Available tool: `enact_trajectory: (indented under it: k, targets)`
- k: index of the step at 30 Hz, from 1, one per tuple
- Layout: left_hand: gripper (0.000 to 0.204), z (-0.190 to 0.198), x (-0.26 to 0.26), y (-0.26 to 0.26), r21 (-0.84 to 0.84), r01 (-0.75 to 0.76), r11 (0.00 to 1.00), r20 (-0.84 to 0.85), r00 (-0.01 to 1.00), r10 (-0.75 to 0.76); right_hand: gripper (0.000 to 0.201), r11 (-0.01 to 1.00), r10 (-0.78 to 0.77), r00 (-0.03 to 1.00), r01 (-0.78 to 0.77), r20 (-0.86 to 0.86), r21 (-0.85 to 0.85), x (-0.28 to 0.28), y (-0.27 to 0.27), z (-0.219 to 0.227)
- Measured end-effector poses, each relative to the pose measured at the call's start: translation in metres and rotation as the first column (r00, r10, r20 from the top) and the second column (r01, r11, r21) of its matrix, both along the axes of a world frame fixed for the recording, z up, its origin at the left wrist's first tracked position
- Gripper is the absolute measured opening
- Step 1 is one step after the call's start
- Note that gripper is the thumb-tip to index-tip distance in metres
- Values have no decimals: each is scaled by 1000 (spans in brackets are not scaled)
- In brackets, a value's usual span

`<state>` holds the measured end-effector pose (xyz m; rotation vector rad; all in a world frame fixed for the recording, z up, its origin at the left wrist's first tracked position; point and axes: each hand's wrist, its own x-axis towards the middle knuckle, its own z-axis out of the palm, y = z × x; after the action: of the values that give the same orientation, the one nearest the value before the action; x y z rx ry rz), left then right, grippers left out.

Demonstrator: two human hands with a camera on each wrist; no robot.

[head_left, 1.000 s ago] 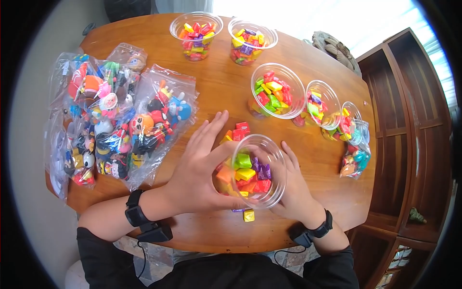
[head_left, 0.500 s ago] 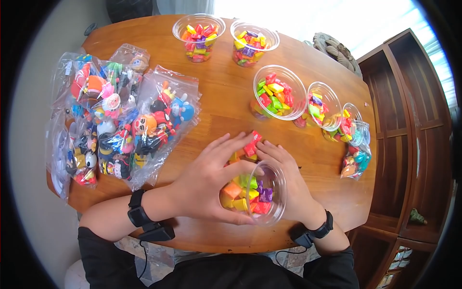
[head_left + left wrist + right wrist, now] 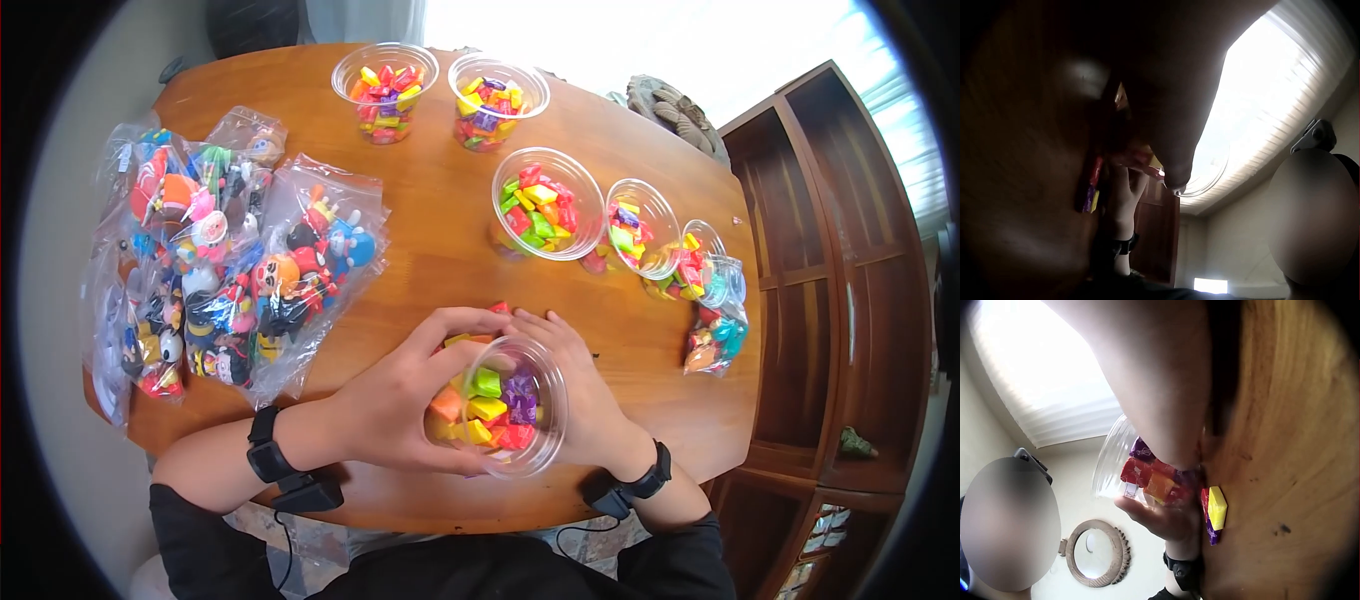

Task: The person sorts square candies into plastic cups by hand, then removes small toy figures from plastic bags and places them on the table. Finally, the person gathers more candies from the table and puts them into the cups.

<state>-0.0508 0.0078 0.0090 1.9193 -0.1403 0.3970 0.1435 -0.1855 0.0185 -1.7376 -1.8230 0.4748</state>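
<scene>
In the head view my left hand grips a clear plastic cup, its thumb and fingers spread round the near-left side. Wrapped candies in green, yellow, orange, red and purple lie in the cup. My right hand is against the cup's right side, fingers straight and reaching past it toward the left fingertips. A red candy shows just beyond the fingertips. The right wrist view shows a yellow candy on the table beside the cup, with red and purple ones under it.
Clear bags of toy figures cover the table's left side. Several candy-filled cups stand farther back, among them a back-left cup and a middle cup. A small toy bag sits at the right edge, near a wooden cabinet.
The cup has come down and nearer me, then shifted slightly left. Both hands closed in toward each other at its far side, around the loose red candies. The head view has turned slightly.
</scene>
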Motion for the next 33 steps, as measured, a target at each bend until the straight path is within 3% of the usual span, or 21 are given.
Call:
enact_trajectory:
  k: [7,10,11,13,15,17,18,20,25,28,30,33]
  targets:
    - [86,-6,1,-1,-130,7,991,48,999,-1,88,999,44,997,-44,63,-4,2,-4,-3]
    - [88,-4,-2,7,0,-50,999,7,999,50,86,998,46,997,-43,56,-40,-1,-2,-3]
    - [88,-6,-1,6,2,-52,999,4,999,52,84,998,32,998,-34,47,45,-3,-2,-5]
    - [86,-12,1,3,-271,-158,949,35,984,174,82,991,23,999,-28,35,131,-9,-4,-5]
    - [85,-14,1,3,-209,-241,948,44,966,255,77,985,-85,987,63,139,160,-17,-5,2]
    - [87,-12,2,-1,-412,-350,841,-75,933,351,73,988,-75,986,54,146,145,-27,-7,1]
    - [88,-11,2,0,-461,-346,817,-125,937,327,71,995,-19,967,-7,254,100,-34,-9,1]
    - [90,-12,2,1,-441,-359,823,-133,933,336,68,996,66,914,-84,400,27,-46,-11,-3]
    - [91,-10,0,1,-413,-327,850,-139,945,296,60,988,127,896,-151,426,24,-50,-12,-9]
    - [96,-12,1,1,-405,-340,849,-146,940,307,54,996,46,881,-77,471,48,-46,-10,-12]
    - [105,-6,3,1,-535,-305,788,-140,952,274,49,985,-168,883,137,438,102,-41,-3,-6]
    - [113,-11,0,1,-592,-254,765,-156,967,200,50,974,-226,876,190,426,125,-30,-3,-5]
